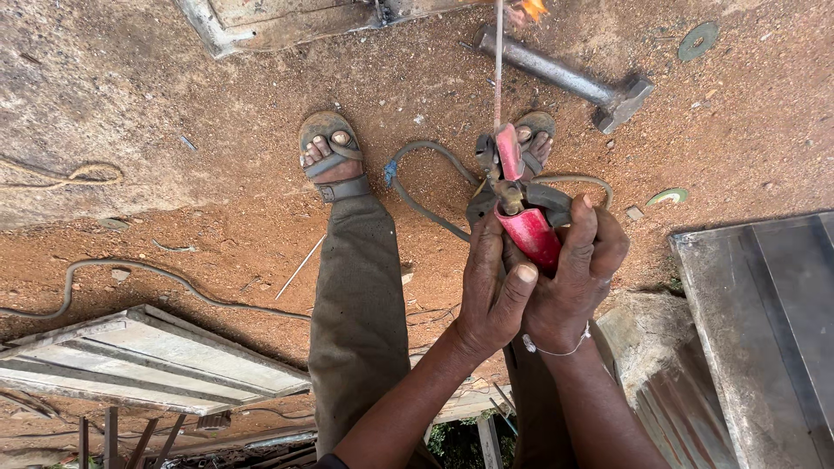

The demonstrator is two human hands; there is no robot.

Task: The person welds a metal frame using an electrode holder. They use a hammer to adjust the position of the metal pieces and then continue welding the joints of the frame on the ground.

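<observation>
Standing right next to this guy; both hands are wrapped round a red welding holder (532, 233), left hand (492, 287) closed on the near side with the thumb laid up along the handle, right hand (580, 276) closed on the far side with fingers curled over the top by the clamp; so a two-handed grip, nothing loose. The holder sits out in front of him at about knee height, over his right foot (532, 139). A thin rod (498, 61) is already seated in the clamp and runs straight out to the metal frame (261, 22) at the far edge; there's an orange glow (533, 9) just by the tip, so my read is the rod is loaded and the welding is underway or just struck; how much of the seam is done I can't tell, the joint is cut off by the edge of the view.

Around him: a hammer (573, 80) lies on the dirt just right of the rod, close to the working end; the grey cable (426, 187) loops between his sandalled feet, which looks like a trip hazard to me; a spare rod (300, 267) lies on the ground by his left leg (358, 321); a couple of discs (698, 40) sit further right; a panel (148, 360) lies lower left, sheet metal (764, 304) on the right.
</observation>
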